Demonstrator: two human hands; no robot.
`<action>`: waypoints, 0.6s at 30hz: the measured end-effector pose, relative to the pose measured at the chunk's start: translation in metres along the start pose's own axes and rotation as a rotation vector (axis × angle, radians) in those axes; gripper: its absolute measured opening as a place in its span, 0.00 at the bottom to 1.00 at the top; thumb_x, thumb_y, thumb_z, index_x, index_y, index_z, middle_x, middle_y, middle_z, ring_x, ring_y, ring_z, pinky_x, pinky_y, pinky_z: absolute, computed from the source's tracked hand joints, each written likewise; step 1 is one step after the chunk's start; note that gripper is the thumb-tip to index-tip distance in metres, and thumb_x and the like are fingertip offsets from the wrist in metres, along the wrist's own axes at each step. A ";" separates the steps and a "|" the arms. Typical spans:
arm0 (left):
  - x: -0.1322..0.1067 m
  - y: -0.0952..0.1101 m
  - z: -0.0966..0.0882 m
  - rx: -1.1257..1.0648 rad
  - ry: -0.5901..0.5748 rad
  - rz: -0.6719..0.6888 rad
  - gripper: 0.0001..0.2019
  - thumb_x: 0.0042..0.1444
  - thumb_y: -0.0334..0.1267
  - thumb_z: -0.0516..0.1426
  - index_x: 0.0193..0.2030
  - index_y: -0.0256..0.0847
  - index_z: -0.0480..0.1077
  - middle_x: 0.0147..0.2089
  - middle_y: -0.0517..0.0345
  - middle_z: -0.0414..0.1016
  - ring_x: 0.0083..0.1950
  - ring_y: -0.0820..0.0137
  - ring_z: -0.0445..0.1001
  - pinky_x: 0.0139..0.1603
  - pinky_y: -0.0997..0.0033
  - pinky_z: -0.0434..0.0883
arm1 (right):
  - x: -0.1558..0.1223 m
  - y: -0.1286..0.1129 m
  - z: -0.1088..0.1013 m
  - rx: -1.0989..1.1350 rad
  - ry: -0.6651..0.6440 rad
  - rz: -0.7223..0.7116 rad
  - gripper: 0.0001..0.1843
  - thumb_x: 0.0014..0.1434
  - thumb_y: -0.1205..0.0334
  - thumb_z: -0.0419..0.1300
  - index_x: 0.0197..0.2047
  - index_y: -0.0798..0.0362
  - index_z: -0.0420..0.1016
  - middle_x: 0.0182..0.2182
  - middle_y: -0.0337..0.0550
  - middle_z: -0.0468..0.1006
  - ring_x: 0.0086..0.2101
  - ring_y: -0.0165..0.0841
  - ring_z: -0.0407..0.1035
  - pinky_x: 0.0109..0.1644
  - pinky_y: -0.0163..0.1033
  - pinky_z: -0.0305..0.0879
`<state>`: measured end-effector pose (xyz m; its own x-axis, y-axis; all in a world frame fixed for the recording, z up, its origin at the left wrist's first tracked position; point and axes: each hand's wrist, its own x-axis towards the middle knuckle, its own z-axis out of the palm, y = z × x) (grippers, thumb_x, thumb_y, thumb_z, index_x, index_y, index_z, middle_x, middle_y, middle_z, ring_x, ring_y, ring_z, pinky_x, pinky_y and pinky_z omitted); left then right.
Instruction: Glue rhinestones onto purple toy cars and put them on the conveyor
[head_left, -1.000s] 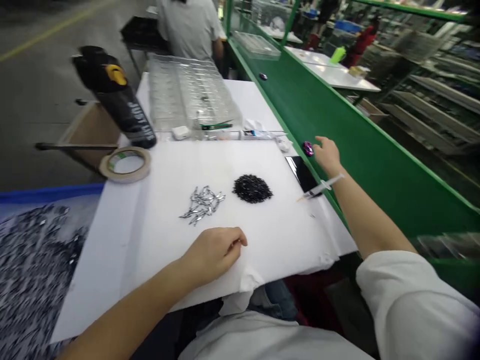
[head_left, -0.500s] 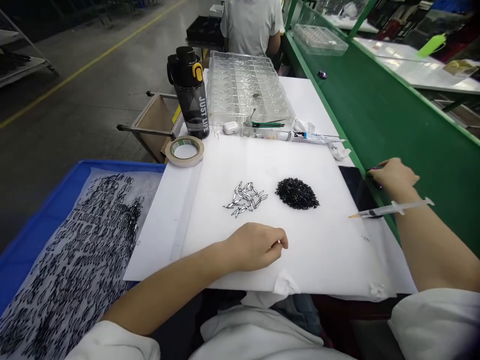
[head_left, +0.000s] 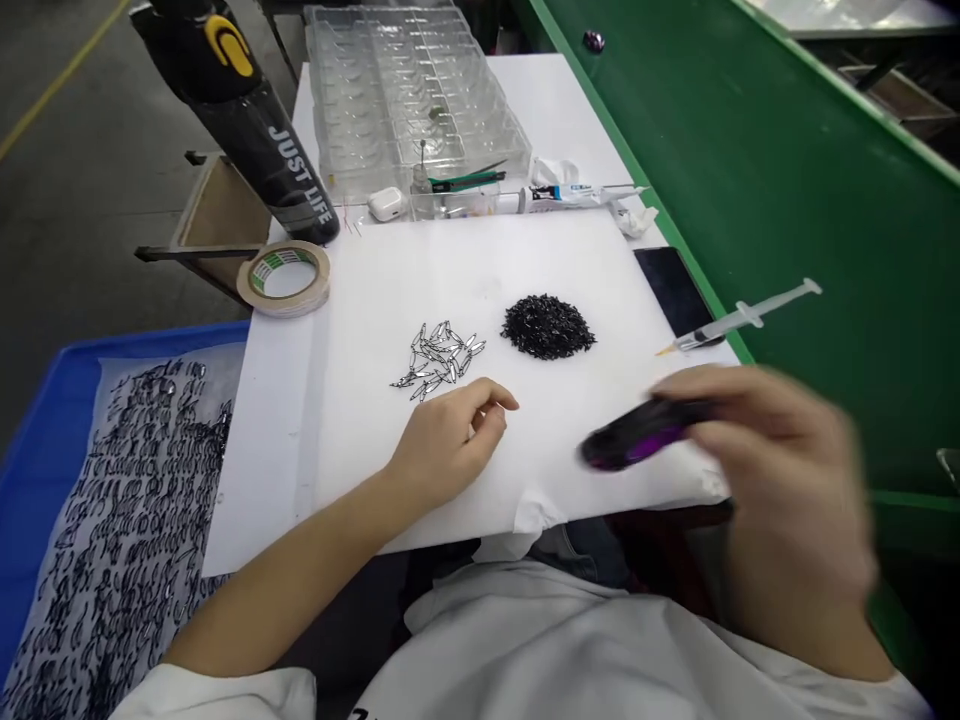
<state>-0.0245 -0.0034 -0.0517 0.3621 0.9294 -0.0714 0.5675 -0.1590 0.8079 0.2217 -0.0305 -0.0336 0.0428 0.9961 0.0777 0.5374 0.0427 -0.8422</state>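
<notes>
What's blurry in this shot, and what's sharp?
Head view: the right hand and the purple thing it holds are smeared by motion; the left hand, black pile and syringe are sharp; the bottle leans from lens distortion.

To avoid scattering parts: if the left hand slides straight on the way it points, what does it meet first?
Probably the black pile: the left hand points up-right at it. The silver clips lie left of that line.
</notes>
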 end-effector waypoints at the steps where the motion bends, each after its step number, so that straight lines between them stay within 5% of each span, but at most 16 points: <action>1: 0.000 0.000 0.000 -0.003 0.002 0.002 0.10 0.58 0.32 0.47 0.39 0.43 0.68 0.30 0.66 0.72 0.27 0.77 0.66 0.32 0.75 0.63 | -0.004 -0.005 0.014 0.023 -0.113 0.014 0.14 0.52 0.48 0.60 0.37 0.49 0.74 0.34 0.43 0.76 0.36 0.35 0.69 0.39 0.41 0.65; 4: -0.001 0.002 0.001 0.010 -0.047 0.076 0.11 0.58 0.31 0.46 0.41 0.43 0.68 0.34 0.64 0.73 0.33 0.75 0.69 0.35 0.74 0.65 | -0.004 -0.013 0.043 -0.093 -0.346 0.087 0.14 0.53 0.47 0.58 0.34 0.50 0.75 0.27 0.39 0.75 0.28 0.31 0.67 0.33 0.37 0.61; 7: -0.003 0.003 0.003 0.086 -0.109 0.169 0.10 0.54 0.34 0.52 0.44 0.42 0.66 0.39 0.60 0.72 0.38 0.71 0.70 0.38 0.71 0.67 | 0.000 -0.010 0.044 -0.236 -0.275 0.098 0.15 0.57 0.48 0.55 0.33 0.49 0.75 0.27 0.39 0.76 0.28 0.31 0.67 0.33 0.38 0.61; 9: -0.003 0.004 0.005 0.152 -0.142 0.196 0.13 0.49 0.35 0.56 0.44 0.41 0.66 0.41 0.59 0.71 0.40 0.69 0.69 0.40 0.68 0.67 | 0.005 -0.003 0.029 -0.181 0.002 0.003 0.13 0.58 0.51 0.54 0.34 0.48 0.76 0.31 0.40 0.77 0.33 0.33 0.70 0.37 0.39 0.63; 11: -0.003 0.004 0.007 0.207 -0.185 0.207 0.15 0.47 0.33 0.58 0.44 0.41 0.65 0.43 0.58 0.70 0.43 0.67 0.68 0.43 0.66 0.67 | 0.014 0.007 0.006 -0.085 0.418 -0.143 0.09 0.57 0.56 0.57 0.41 0.46 0.74 0.42 0.42 0.75 0.43 0.36 0.68 0.43 0.39 0.64; 13: -0.003 0.003 0.008 0.248 -0.215 0.210 0.16 0.47 0.30 0.58 0.45 0.42 0.65 0.45 0.58 0.69 0.45 0.66 0.67 0.44 0.65 0.67 | 0.028 0.021 -0.015 0.025 0.658 -0.193 0.20 0.53 0.60 0.61 0.50 0.41 0.68 0.53 0.41 0.67 0.52 0.38 0.62 0.46 0.38 0.64; 15: -0.003 0.003 0.008 0.271 -0.222 0.218 0.16 0.48 0.28 0.57 0.45 0.41 0.64 0.45 0.58 0.70 0.45 0.66 0.67 0.44 0.65 0.67 | 0.044 0.035 -0.029 0.219 0.536 -0.060 0.27 0.50 0.59 0.64 0.53 0.37 0.63 0.55 0.40 0.64 0.54 0.39 0.61 0.46 0.40 0.66; 18: -0.004 0.001 0.009 0.287 -0.196 0.245 0.14 0.49 0.27 0.56 0.44 0.41 0.64 0.42 0.60 0.71 0.41 0.67 0.67 0.40 0.66 0.67 | 0.061 0.051 -0.034 0.411 0.144 0.201 0.18 0.50 0.48 0.61 0.42 0.46 0.71 0.42 0.44 0.73 0.45 0.38 0.69 0.44 0.44 0.69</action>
<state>-0.0185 -0.0104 -0.0558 0.6296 0.7764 -0.0297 0.6203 -0.4793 0.6209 0.2803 0.0296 -0.0540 0.2437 0.9680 -0.0593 0.1303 -0.0933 -0.9871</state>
